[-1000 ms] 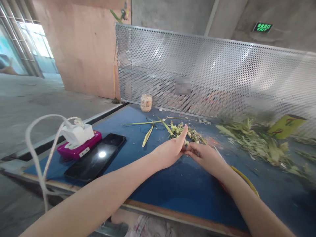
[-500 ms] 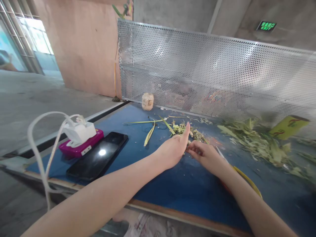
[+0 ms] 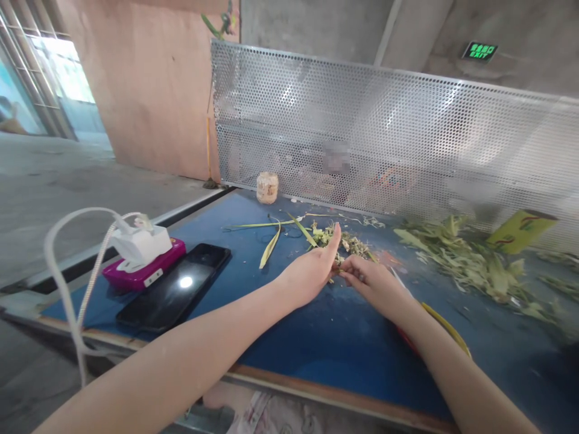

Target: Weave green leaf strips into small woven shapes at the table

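Note:
Over the blue tabletop (image 3: 289, 337) my two hands meet in front of a small heap of dried plant scraps (image 3: 357, 245). My left hand (image 3: 310, 272) has its thumb pointing up; its other fingers look curled in, mostly hidden behind the palm, and what they hold cannot be made out. Pinched in the fingertips of my right hand (image 3: 373, 282) is a small greenish plant piece (image 3: 337, 271), right against the left hand. A tool with a yellow and red handle (image 3: 446, 325) lies partly under my right forearm.
A black phone (image 3: 176, 286) and a magenta power strip (image 3: 145, 269) with a white plug and cables lie at left. Leaf strips (image 3: 270, 248) and a pale jar-like object (image 3: 267, 187) are farther back. At right are a leaf pile (image 3: 470, 259) and a yellow box (image 3: 522, 231), before a perforated metal screen (image 3: 298, 126).
The whole view has shifted slightly. My right fingertips have drawn closer to my left hand, and the small plant piece between them now shows more clearly. The left thumb stays raised.

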### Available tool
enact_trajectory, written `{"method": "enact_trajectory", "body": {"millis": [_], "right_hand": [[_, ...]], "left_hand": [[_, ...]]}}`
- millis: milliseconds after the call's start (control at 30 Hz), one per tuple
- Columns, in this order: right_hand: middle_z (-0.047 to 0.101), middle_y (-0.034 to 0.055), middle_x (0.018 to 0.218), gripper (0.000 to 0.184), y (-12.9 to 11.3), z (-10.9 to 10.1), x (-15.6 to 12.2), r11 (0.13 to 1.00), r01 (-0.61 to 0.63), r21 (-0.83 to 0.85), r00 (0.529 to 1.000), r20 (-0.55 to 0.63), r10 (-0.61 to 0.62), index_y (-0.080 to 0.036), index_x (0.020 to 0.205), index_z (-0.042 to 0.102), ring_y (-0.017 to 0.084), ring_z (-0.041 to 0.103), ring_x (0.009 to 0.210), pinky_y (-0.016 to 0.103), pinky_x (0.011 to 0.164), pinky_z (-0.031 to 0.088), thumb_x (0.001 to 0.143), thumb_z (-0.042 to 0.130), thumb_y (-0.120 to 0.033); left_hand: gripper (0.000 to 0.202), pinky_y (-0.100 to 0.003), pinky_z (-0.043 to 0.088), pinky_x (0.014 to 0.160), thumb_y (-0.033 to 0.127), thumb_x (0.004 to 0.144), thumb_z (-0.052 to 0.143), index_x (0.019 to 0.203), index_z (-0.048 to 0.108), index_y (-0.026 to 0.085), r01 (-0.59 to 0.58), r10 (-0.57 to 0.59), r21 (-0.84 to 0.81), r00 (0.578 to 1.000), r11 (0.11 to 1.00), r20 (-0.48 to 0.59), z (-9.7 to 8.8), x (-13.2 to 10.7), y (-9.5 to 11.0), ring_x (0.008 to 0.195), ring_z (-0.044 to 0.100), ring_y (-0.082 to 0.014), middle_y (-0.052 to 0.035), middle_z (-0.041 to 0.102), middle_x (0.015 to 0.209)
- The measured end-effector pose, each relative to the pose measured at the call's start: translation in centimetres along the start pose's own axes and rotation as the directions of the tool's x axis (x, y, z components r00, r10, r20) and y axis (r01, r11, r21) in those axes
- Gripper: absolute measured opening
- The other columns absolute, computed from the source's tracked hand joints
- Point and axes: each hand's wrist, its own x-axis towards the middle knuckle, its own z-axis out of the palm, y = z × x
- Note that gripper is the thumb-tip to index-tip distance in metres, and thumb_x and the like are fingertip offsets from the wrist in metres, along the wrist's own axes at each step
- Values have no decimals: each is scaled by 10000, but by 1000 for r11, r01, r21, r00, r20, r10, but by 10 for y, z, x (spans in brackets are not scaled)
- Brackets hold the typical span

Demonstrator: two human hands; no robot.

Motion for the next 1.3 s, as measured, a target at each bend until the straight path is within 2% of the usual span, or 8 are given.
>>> {"method": "enact_trajectory", "body": {"millis": [500,633,700,800,967,1100,1167,1300], "right_hand": [[599,5,666,57,3,6,1,992,31,125,996,-82,-21,-201,793,488,144,549,610,247,573,389,782,432,-203],[603,4,664,65,5,3,1,997,-30,65,991,-132,38,-203,784,489,152,550,604,260,574,382,790,426,-217],[607,6,665,76,7,1,1,997,-45,70,985,-163,56,-202,788,492,152,557,611,262,579,384,794,418,-217],[606,7,656,70,12,2,3,992,-37,123,978,-197,61,-200,788,481,149,563,605,262,582,397,793,416,-224],[590,1,620,73,19,7,6,968,-26,248,969,-232,86,-201,781,457,141,557,537,270,558,422,795,422,-263],[584,2,622,76,21,7,6,962,-35,271,968,-229,100,-199,775,458,134,550,522,267,542,426,792,427,-266],[578,0,616,77,19,6,6,956,-45,289,971,-213,110,-199,769,457,129,541,508,264,527,424,789,429,-268],[559,-11,590,104,11,3,7,895,-82,437,969,-175,175,-198,739,443,113,510,464,253,481,415,767,455,-296]], "left_hand": [[821,-318,398,789,109,759,460,1345,-116,114,-18,15,-54,997,998,-71,0,5,-3,858,504,-185,-56,596,842],[939,-376,373,827,247,714,561,1344,-121,107,18,-4,84,988,996,-157,0,5,-9,939,472,-233,-96,564,979],[996,-410,360,836,347,668,611,1352,-65,90,88,-72,120,988,989,-136,-1,5,-13,965,466,-265,-110,567,995],[898,-364,389,788,299,694,588,1361,15,117,167,-166,41,985,985,-46,-3,6,-20,864,532,-223,-55,622,845],[836,-273,426,697,232,711,548,1362,28,160,176,-190,-201,980,964,-55,-1,6,-27,754,574,-157,-15,639,795],[881,-309,426,735,266,663,601,1362,74,156,178,-177,-181,984,967,20,1,5,-27,809,574,-186,-55,637,914],[829,-318,422,745,238,671,589,1356,127,170,160,-152,-168,987,973,59,1,5,-26,806,579,-189,-46,643,885],[789,-307,428,725,195,681,576,1347,153,187,119,-130,-251,991,961,-30,0,7,-24,785,580,-170,-22,644,823]]}}
